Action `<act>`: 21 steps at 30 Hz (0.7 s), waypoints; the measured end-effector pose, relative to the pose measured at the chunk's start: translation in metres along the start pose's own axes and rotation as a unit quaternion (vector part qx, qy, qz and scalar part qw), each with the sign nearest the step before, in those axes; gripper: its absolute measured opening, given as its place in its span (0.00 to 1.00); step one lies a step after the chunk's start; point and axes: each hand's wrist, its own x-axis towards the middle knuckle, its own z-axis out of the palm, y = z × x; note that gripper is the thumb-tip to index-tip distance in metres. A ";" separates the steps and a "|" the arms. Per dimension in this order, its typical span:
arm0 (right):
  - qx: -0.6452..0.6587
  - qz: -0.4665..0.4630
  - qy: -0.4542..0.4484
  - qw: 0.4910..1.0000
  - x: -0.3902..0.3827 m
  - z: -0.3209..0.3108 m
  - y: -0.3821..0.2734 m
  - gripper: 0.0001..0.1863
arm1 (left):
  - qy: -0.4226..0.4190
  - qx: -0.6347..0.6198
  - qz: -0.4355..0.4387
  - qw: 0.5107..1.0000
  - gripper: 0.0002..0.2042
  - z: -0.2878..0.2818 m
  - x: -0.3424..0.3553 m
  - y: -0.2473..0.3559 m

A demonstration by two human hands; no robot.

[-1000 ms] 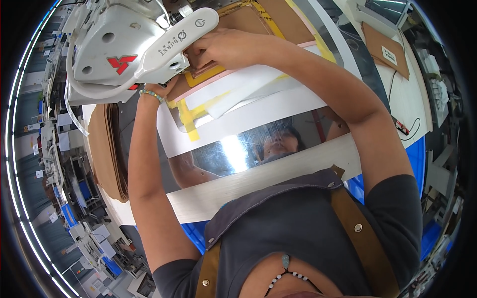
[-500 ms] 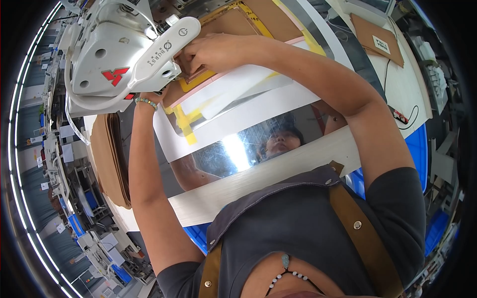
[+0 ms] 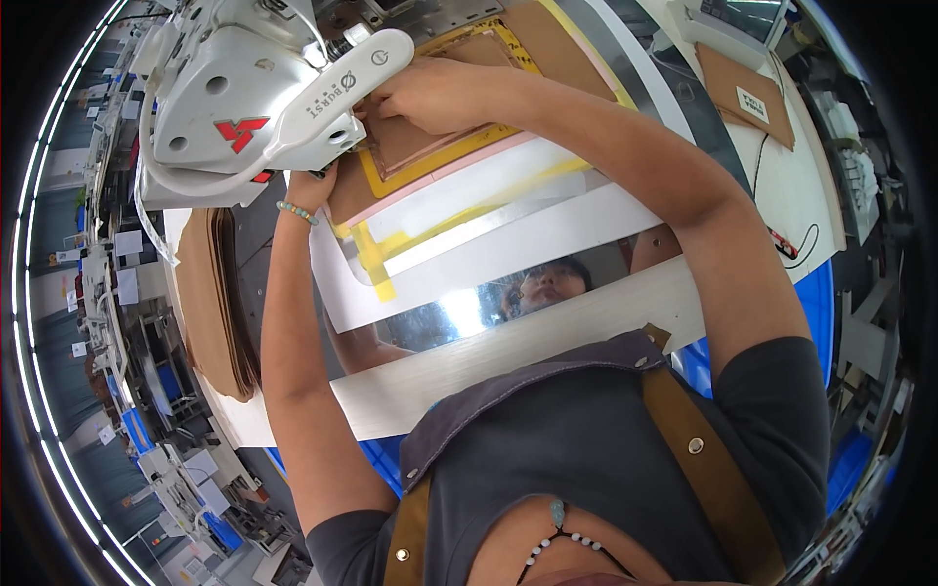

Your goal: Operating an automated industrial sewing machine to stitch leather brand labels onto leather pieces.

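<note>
A white sewing machine head [image 3: 210, 107] stands over a layered flat template, with a brown panel [image 3: 396, 137] inside a yellow-edged frame [image 3: 391, 183]. My right hand [image 3: 425, 96] reaches across the panel, its fingers bent down near the needle area. The machine partly covers the fingertips, so I cannot make out what they pinch or press. At the template's left edge, below the machine head, is my left hand [image 3: 315, 188], its fingers mostly hidden behind it. The frame lies on a white sheet [image 3: 410, 293] with yellow tape [image 3: 371, 264] at its near corner.
Brown panels are stacked [image 3: 215, 303] at the left. A reflective metal plate [image 3: 440, 317] lies between the white sheet and the pale table edge [image 3: 518, 342]. At the right are brown pieces with a white label [image 3: 747, 93], a red-and-black tool [image 3: 782, 244] and a blue bin [image 3: 816, 313].
The template and white sheet have slid a little toward me, covering more of the metal plate. Both hands have moved slightly with them. The whole view has also shifted somewhat.
</note>
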 end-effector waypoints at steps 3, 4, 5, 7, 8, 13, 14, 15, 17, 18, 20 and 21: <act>-0.030 -0.032 0.011 0.999 -0.003 0.003 -0.001 0.20 | 0.026 -0.013 -0.050 0.998 0.16 -0.006 -0.006 0.015; -0.021 -0.037 0.015 0.999 -0.004 0.003 -0.002 0.19 | 0.024 -0.008 -0.031 0.999 0.16 -0.009 -0.009 0.017; -0.015 -0.034 0.012 0.999 -0.005 0.002 -0.003 0.19 | 0.025 -0.051 -0.080 0.995 0.14 -0.012 -0.012 0.019; -0.009 -0.050 0.010 0.999 -0.006 -0.001 -0.006 0.17 | 0.030 -0.095 -0.131 0.986 0.13 -0.019 -0.021 0.024; -0.004 -0.051 0.006 0.999 -0.006 -0.003 -0.008 0.16 | 0.020 -0.066 -0.101 0.993 0.12 -0.025 -0.024 0.028; 0.019 -0.050 -0.039 0.998 -0.011 -0.008 -0.017 0.14 | -0.016 0.013 -0.064 0.998 0.11 -0.043 -0.048 0.071; 0.032 -0.056 -0.036 0.997 -0.012 -0.009 -0.019 0.14 | -0.008 0.010 -0.060 0.998 0.11 -0.046 -0.053 0.080; 0.029 -0.057 -0.045 0.997 -0.014 -0.010 -0.020 0.14 | 0.010 0.006 -0.052 0.999 0.11 -0.047 -0.057 0.089; 0.051 -0.056 -0.051 0.996 -0.018 -0.012 -0.022 0.13 | 0.007 0.010 -0.042 0.999 0.11 -0.053 -0.065 0.104; 0.048 -0.058 -0.056 0.996 -0.020 -0.012 -0.023 0.13 | 0.022 0.014 -0.017 1.000 0.12 -0.055 -0.069 0.110; 0.061 -0.075 -0.040 0.995 -0.024 -0.011 -0.025 0.13 | 0.004 0.013 -0.021 1.000 0.12 -0.058 -0.072 0.121; 0.056 -0.069 -0.050 0.995 -0.025 -0.010 -0.026 0.13 | 0.003 0.009 -0.012 1.000 0.12 -0.059 -0.073 0.127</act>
